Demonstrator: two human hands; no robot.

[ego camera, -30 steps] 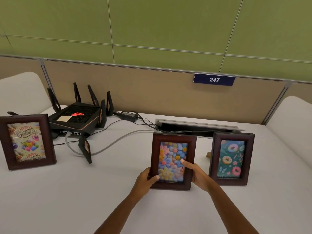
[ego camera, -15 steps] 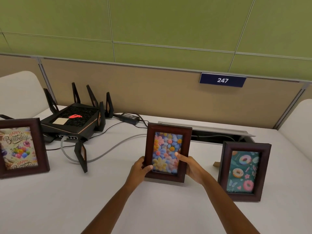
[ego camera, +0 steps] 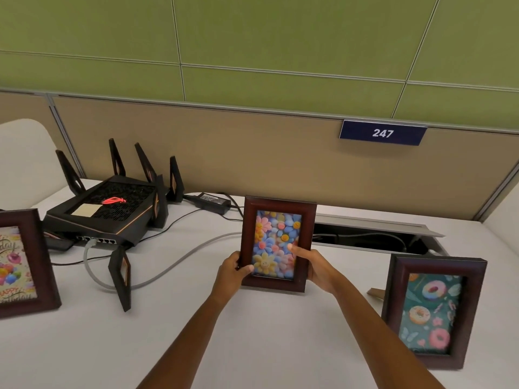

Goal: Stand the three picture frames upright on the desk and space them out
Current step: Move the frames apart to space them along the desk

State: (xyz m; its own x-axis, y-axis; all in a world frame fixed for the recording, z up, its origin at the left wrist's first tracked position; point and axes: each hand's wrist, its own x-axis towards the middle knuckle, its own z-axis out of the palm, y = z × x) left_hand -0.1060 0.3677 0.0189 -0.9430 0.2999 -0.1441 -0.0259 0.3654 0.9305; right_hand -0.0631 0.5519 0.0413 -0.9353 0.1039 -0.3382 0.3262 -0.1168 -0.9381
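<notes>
Three dark wooden picture frames stand upright on the white desk (ego camera: 84,346). The flower frame (ego camera: 278,220) is in the middle, and both hands hold its lower half. My left hand (ego camera: 231,272) grips its left edge with the thumb over the bottom corner. My right hand (ego camera: 314,263) grips its right edge with the thumb across the glass. The birthday frame (ego camera: 25,262) stands at the far left, cut off by the image edge. The donut frame (ego camera: 432,310) stands at the right, with its back stand showing beside it.
A black router (ego camera: 109,211) with several antennas sits at the back left; one antenna (ego camera: 120,276) juts forward. A grey cable (ego camera: 179,259) and a power brick (ego camera: 213,200) lie behind the flower frame. An open cable tray (ego camera: 373,234) runs along the partition.
Both hands have carried the flower frame leftward and farther back, widening the gap to the donut frame. The view has shifted, so the birthday frame now sits partly off the left edge.
</notes>
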